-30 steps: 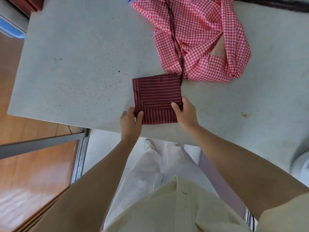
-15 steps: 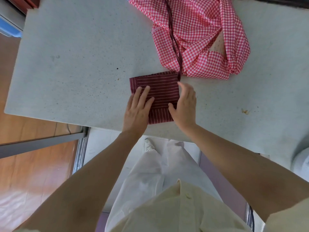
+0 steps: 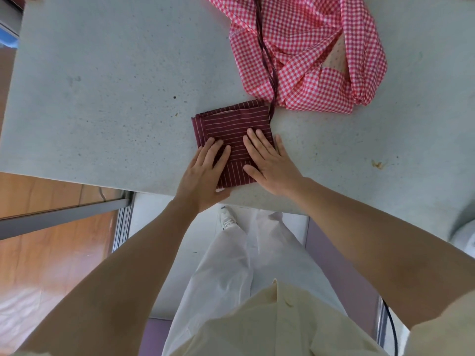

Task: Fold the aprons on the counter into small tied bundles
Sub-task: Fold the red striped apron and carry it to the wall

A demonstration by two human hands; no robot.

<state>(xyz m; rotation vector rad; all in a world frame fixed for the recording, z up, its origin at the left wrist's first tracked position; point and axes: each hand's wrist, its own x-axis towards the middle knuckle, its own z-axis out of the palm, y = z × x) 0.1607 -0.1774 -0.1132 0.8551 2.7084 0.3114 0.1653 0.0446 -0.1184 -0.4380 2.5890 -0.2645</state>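
Observation:
A maroon apron with thin white stripes [image 3: 231, 119] lies folded into a small square near the counter's front edge. My left hand [image 3: 203, 173] lies flat on its left lower part, fingers straight. My right hand [image 3: 270, 160] presses flat on its right side, fingers straight, the outer ones on the counter beside it. The apron's dark strap [image 3: 267, 57] runs from its far right corner up across a crumpled red-and-white gingham apron [image 3: 308, 47] at the back right.
The grey speckled counter [image 3: 115, 86] stretches left and right of the aprons. A small brown speck [image 3: 377, 164] lies right of my hands. A white rounded object [image 3: 465, 235] shows at the right edge. Below the counter edge are the wooden floor and my legs.
Both hands let go of the folded apron's near edge and moved onto it. They now lie flat on the square, pressing it down. The view has shifted slightly.

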